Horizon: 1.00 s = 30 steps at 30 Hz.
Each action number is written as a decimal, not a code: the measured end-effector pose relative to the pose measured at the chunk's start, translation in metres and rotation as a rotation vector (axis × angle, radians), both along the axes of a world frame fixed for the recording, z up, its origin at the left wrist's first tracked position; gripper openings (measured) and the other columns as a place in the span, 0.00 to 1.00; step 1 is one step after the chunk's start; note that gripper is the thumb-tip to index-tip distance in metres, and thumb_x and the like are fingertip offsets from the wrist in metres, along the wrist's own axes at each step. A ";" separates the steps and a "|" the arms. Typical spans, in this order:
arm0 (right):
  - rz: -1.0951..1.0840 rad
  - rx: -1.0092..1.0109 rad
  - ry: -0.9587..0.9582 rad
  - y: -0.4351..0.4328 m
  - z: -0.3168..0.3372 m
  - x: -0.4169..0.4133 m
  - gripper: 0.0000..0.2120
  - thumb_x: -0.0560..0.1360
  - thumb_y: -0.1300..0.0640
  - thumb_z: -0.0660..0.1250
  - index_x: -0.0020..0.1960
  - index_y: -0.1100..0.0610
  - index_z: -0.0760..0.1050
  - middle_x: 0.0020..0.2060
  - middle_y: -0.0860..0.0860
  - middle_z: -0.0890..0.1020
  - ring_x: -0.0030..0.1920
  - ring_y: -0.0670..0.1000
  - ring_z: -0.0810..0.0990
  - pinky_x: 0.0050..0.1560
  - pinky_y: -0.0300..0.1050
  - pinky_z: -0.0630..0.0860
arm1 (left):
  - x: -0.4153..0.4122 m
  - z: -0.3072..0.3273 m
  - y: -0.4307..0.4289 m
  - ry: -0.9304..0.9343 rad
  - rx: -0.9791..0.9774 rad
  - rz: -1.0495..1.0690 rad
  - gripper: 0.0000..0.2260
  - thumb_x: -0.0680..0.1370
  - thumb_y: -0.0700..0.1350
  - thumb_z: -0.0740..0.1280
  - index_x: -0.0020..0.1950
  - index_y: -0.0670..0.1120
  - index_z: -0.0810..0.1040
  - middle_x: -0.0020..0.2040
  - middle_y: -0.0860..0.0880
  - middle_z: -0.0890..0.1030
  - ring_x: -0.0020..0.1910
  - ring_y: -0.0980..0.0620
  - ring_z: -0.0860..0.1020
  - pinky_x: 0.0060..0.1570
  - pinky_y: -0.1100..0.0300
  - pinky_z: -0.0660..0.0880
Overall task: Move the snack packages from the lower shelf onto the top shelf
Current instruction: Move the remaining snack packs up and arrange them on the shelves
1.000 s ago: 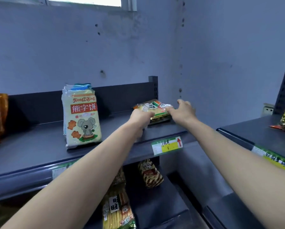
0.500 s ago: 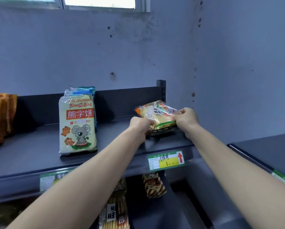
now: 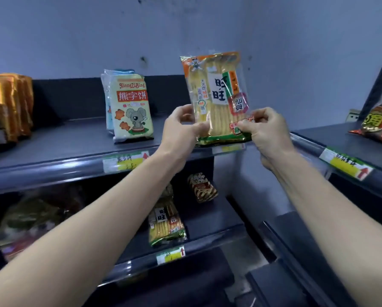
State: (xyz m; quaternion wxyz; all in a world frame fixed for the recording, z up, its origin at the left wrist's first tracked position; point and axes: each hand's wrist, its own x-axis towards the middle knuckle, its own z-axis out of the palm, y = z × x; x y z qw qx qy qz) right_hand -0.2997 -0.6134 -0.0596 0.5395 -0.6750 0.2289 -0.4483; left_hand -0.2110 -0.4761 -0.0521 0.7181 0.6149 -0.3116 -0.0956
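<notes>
While the left hand point(image 3: 181, 127) and right hand point(image 3: 265, 127) pinch its lower corners, the rice cracker package point(image 3: 216, 94) stands upright at the right front of the top shelf point(image 3: 63, 142), near a bear biscuit pack point(image 3: 130, 107). A similar cracker pack point(image 3: 165, 222) sits on the lower shelf point(image 3: 207, 220) below.

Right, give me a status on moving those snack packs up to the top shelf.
Done: a koala biscuit pack stands on the top shelf. In hand: left hand and right hand hold a rice cracker pack upright at that shelf's front edge. Left: a matching cracker pack and a striped brown pack on the lower shelf.
</notes>
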 end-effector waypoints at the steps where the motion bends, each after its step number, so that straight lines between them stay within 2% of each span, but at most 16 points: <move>1: 0.011 0.014 -0.004 0.013 -0.006 -0.009 0.14 0.69 0.67 0.72 0.40 0.53 0.70 0.42 0.54 0.77 0.44 0.52 0.77 0.50 0.49 0.77 | -0.006 -0.006 0.014 -0.014 0.019 -0.003 0.20 0.71 0.34 0.71 0.60 0.44 0.73 0.54 0.45 0.79 0.49 0.49 0.80 0.51 0.57 0.78; 3: 0.019 0.029 0.018 0.038 -0.020 -0.024 0.14 0.69 0.69 0.71 0.40 0.54 0.69 0.40 0.53 0.77 0.41 0.51 0.77 0.46 0.46 0.77 | -0.019 -0.020 0.040 -0.037 0.055 -0.027 0.19 0.71 0.34 0.71 0.59 0.45 0.72 0.53 0.46 0.78 0.45 0.51 0.80 0.47 0.60 0.79; 6: 0.034 0.075 0.065 0.069 -0.049 -0.042 0.16 0.67 0.72 0.71 0.38 0.55 0.68 0.38 0.53 0.76 0.39 0.51 0.76 0.44 0.46 0.77 | -0.034 -0.042 0.074 -0.063 0.117 -0.074 0.17 0.71 0.34 0.72 0.54 0.47 0.70 0.47 0.49 0.76 0.40 0.54 0.77 0.35 0.69 0.76; 8: 0.053 0.077 0.133 0.084 -0.071 -0.053 0.16 0.67 0.72 0.72 0.37 0.55 0.68 0.36 0.52 0.75 0.38 0.50 0.76 0.44 0.47 0.77 | -0.039 -0.062 0.093 -0.098 0.197 -0.093 0.18 0.70 0.36 0.73 0.52 0.48 0.70 0.46 0.49 0.74 0.41 0.53 0.75 0.36 0.66 0.75; 11: 0.091 0.050 0.239 0.104 -0.103 -0.068 0.16 0.66 0.71 0.73 0.36 0.56 0.68 0.34 0.51 0.76 0.34 0.46 0.75 0.36 0.35 0.75 | -0.042 -0.098 0.118 -0.087 0.298 -0.143 0.19 0.68 0.35 0.75 0.50 0.50 0.69 0.45 0.49 0.73 0.42 0.50 0.73 0.43 0.53 0.79; 13: 0.148 0.066 0.285 0.116 -0.125 -0.077 0.16 0.66 0.73 0.72 0.36 0.57 0.68 0.35 0.51 0.78 0.34 0.45 0.77 0.35 0.33 0.76 | -0.042 -0.123 0.133 -0.053 0.354 -0.193 0.20 0.68 0.34 0.74 0.48 0.49 0.67 0.45 0.48 0.73 0.42 0.50 0.73 0.43 0.52 0.78; 15: 0.214 0.100 0.361 0.127 -0.153 -0.082 0.16 0.66 0.74 0.71 0.35 0.58 0.68 0.39 0.56 0.81 0.37 0.49 0.80 0.40 0.40 0.80 | -0.042 -0.151 0.147 -0.028 0.437 -0.235 0.19 0.69 0.34 0.74 0.49 0.46 0.66 0.46 0.47 0.73 0.40 0.52 0.73 0.39 0.59 0.77; 17: 0.256 0.131 0.444 0.137 -0.183 -0.082 0.17 0.65 0.74 0.72 0.34 0.58 0.68 0.42 0.63 0.81 0.40 0.54 0.79 0.47 0.55 0.79 | -0.039 -0.180 0.159 0.004 0.529 -0.245 0.19 0.69 0.35 0.74 0.50 0.45 0.66 0.46 0.48 0.74 0.39 0.54 0.73 0.37 0.64 0.75; 19: 0.277 0.134 0.499 0.141 -0.209 -0.074 0.17 0.64 0.73 0.73 0.33 0.56 0.69 0.40 0.65 0.79 0.40 0.55 0.77 0.49 0.59 0.78 | -0.030 -0.207 0.166 0.062 0.571 -0.240 0.18 0.69 0.34 0.74 0.48 0.45 0.66 0.46 0.47 0.74 0.40 0.54 0.74 0.39 0.63 0.75; 21: 0.292 0.138 0.535 0.142 -0.225 -0.057 0.17 0.64 0.73 0.73 0.32 0.56 0.68 0.36 0.62 0.78 0.37 0.53 0.76 0.43 0.54 0.76 | -0.017 -0.223 0.167 0.113 0.606 -0.204 0.17 0.69 0.33 0.73 0.48 0.45 0.67 0.47 0.47 0.74 0.44 0.52 0.75 0.46 0.54 0.77; 24: 0.300 0.132 0.578 0.137 -0.235 -0.026 0.16 0.67 0.71 0.73 0.33 0.57 0.68 0.33 0.53 0.74 0.33 0.48 0.72 0.35 0.40 0.70 | 0.005 -0.235 0.161 0.156 0.605 -0.142 0.16 0.69 0.32 0.72 0.49 0.44 0.68 0.46 0.48 0.74 0.43 0.50 0.75 0.48 0.50 0.78; 28: 0.310 0.111 0.625 0.119 -0.246 0.018 0.15 0.68 0.69 0.72 0.35 0.57 0.68 0.36 0.52 0.74 0.35 0.48 0.72 0.35 0.38 0.69 | 0.035 -0.247 0.143 0.225 0.582 -0.041 0.14 0.71 0.34 0.72 0.49 0.44 0.69 0.47 0.49 0.74 0.41 0.50 0.76 0.47 0.51 0.79; 30: 0.318 0.111 0.646 0.110 -0.253 0.038 0.15 0.68 0.69 0.72 0.35 0.56 0.67 0.37 0.52 0.74 0.37 0.48 0.72 0.35 0.39 0.69 | 0.047 -0.254 0.132 0.277 0.539 -0.008 0.13 0.72 0.34 0.71 0.48 0.43 0.68 0.46 0.47 0.74 0.39 0.49 0.76 0.43 0.52 0.79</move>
